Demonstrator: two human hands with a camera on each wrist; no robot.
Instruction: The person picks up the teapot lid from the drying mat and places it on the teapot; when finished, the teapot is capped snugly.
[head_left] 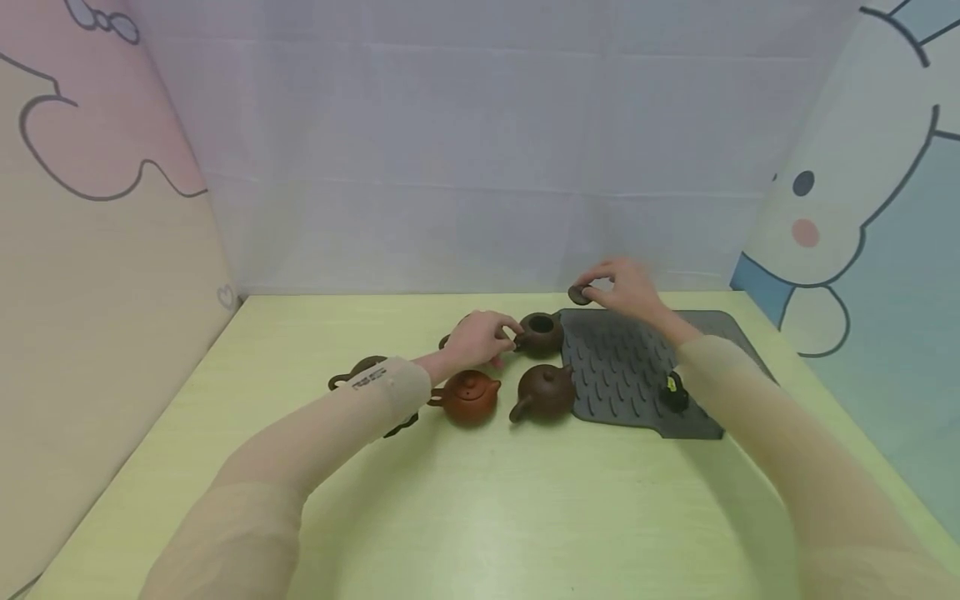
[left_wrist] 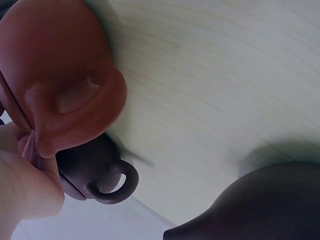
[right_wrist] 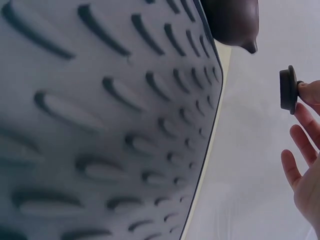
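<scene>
My right hand is raised above the back edge of the grey mat. Its thumb and fingers pinch a small dark teapot lid by the knob. Below and left of it stands a dark brown teapot with its round mouth uncovered. At that teapot's handle, my left hand pinches with thumb and index finger. A reddish clay teapot with its lid on sits in front of the left hand. Beside it is another lidded dark brown teapot. In the left wrist view the left fingertips are hidden.
A grey ridged mat lies on the right of the pale wooden table. Partly hidden by the left arm are a dark teapot and another behind the hand. A white cloth backdrop hangs behind the table.
</scene>
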